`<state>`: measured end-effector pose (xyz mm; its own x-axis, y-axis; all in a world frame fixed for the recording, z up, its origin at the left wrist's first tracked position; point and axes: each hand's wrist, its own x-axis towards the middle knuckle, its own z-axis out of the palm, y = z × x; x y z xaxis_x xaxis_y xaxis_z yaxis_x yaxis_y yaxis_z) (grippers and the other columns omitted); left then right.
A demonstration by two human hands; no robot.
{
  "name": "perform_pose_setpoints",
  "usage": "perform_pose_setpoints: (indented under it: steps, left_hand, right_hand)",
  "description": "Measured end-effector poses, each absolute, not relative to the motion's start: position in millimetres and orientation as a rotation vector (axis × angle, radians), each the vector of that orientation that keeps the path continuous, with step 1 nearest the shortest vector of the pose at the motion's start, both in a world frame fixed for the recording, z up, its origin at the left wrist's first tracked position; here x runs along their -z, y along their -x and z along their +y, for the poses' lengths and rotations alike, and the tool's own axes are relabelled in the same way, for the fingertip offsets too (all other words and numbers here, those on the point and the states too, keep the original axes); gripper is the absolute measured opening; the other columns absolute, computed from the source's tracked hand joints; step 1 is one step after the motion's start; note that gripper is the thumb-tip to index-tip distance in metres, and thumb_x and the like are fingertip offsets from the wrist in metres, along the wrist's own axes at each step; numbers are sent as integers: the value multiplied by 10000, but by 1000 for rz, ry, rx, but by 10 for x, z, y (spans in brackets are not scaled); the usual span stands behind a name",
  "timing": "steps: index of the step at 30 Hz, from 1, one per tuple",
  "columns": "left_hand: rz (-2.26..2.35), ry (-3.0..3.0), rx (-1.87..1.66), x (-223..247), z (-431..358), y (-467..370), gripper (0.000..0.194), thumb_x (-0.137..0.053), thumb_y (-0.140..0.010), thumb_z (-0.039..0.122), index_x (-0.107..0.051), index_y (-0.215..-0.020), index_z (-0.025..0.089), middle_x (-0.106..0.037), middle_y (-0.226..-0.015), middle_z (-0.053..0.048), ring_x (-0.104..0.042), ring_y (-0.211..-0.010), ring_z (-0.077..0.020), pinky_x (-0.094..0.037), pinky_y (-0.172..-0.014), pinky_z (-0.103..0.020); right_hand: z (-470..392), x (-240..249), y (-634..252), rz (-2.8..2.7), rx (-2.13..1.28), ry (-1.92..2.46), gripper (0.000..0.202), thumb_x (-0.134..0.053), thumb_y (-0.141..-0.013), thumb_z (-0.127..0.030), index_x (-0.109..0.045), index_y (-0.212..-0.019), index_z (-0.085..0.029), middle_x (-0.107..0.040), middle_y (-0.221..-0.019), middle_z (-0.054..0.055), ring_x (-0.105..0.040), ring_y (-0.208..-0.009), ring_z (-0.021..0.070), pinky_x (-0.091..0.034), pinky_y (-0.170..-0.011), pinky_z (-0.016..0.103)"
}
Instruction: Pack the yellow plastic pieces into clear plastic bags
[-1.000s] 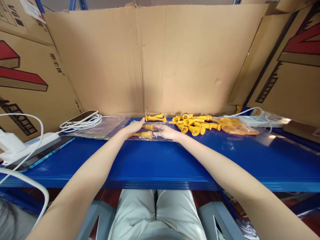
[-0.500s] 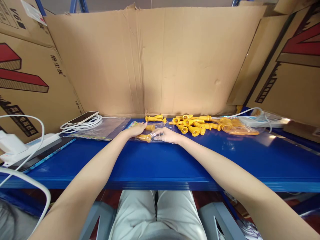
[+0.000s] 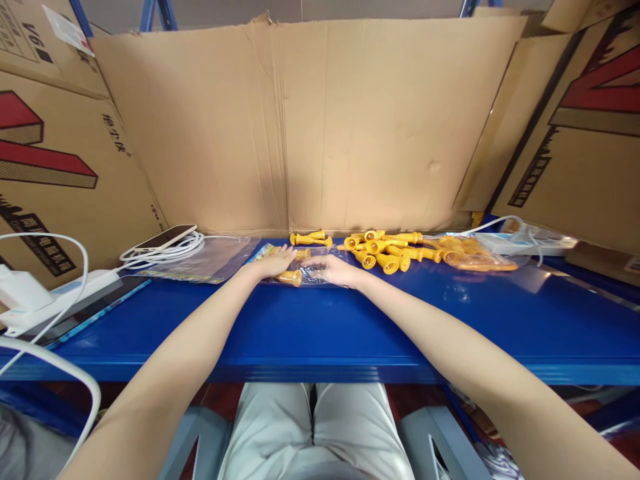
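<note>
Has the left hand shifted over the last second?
Yes, slightly: the left hand has moved rightward and nearer the person, judged against the foot of the cardboard crease.

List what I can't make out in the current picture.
All in the head view:
- Far ends of the bagged yellow pieces: hidden by the left hand.
- Whether the right hand pinches the clear bag: glare and the hand itself hide the contact.
- Exact count of the loose yellow pile: pieces overlap.
- Rest of the right carton: cut off by the right edge.
</note>
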<state>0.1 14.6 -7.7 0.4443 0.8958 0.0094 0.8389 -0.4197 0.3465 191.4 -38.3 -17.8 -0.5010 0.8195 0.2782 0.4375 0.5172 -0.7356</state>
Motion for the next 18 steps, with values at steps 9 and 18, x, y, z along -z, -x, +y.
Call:
perform_pose_setpoints:
  steps: [9, 18]
  left_hand:
    - [1526, -2417, -149, 18, 69, -34, 671, -92, -907, 425, -207, -1456, 56, -80, -1520, -90, -14, -1407, -181, -26, -1137, -329]
    - [1489, -2394, -227, 88, 164, -13, 644, -129, -901, 430, -263, -1446, 113, -120, -1513, -79, -56, -1405, -175, -66, -1136, -348]
  right_hand:
    - [-337, 209, -1913, -2136, -744, 1057, 281, -574, -745, -62, -681, -994, -138, -658, -1131, 83, -591, -1081, 187, -389, -1011, 362]
    - [-362, 170, -1909, -2160, -580, 1083, 274, -509, -720, -22, -700, -886, -130, -701, -973, 72, -638, -924, 175, -465, -891, 318]
